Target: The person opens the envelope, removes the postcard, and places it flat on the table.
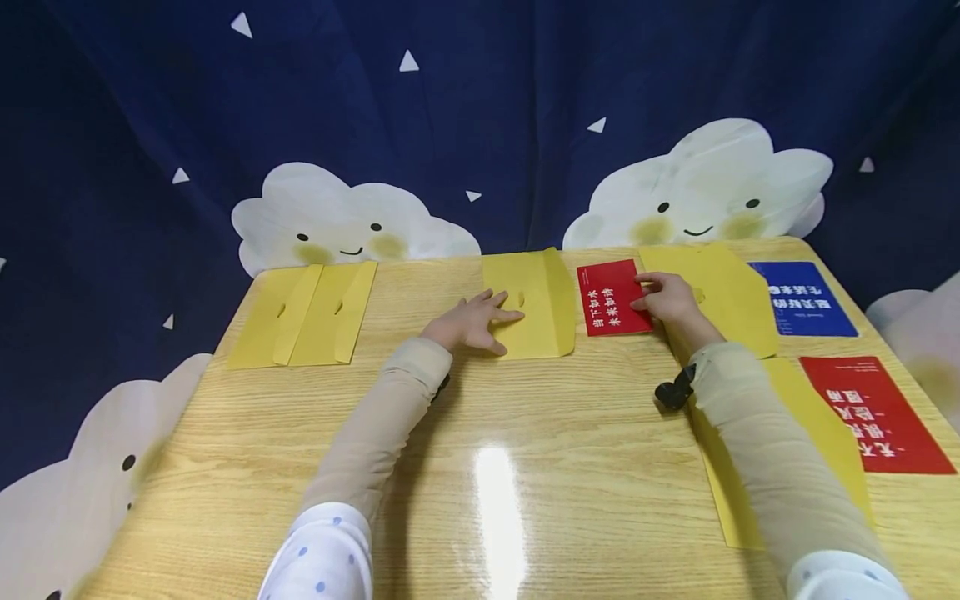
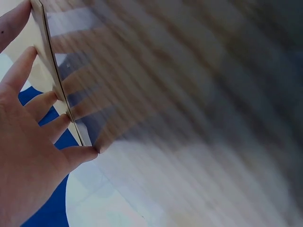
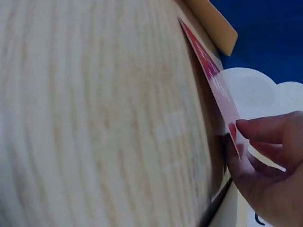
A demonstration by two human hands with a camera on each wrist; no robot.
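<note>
Fingers spread, my left hand [image 1: 474,323] rests on a yellow envelope [image 1: 534,333] whose flap stands unfolded on its right side. In the left wrist view the fingertips of that hand [image 2: 35,137] touch the envelope's edge on the table. My right hand [image 1: 670,302] pinches the right edge of a red card [image 1: 609,302] with white writing, between thumb and fingers. The right wrist view shows the card [image 3: 215,82] tilted up off the table, held at its near end by the hand [image 3: 270,165]. The card's left edge is close to the envelope's flap.
Two yellow envelopes with folded flaps [image 1: 300,321] overlap at the left. To the right lie an unfolded yellow envelope [image 1: 738,300], a blue card [image 1: 813,304], another yellow envelope [image 1: 738,492] partly under my right arm, and a larger red card [image 1: 911,417]. A dark curtain [image 1: 480,108] hangs behind the table.
</note>
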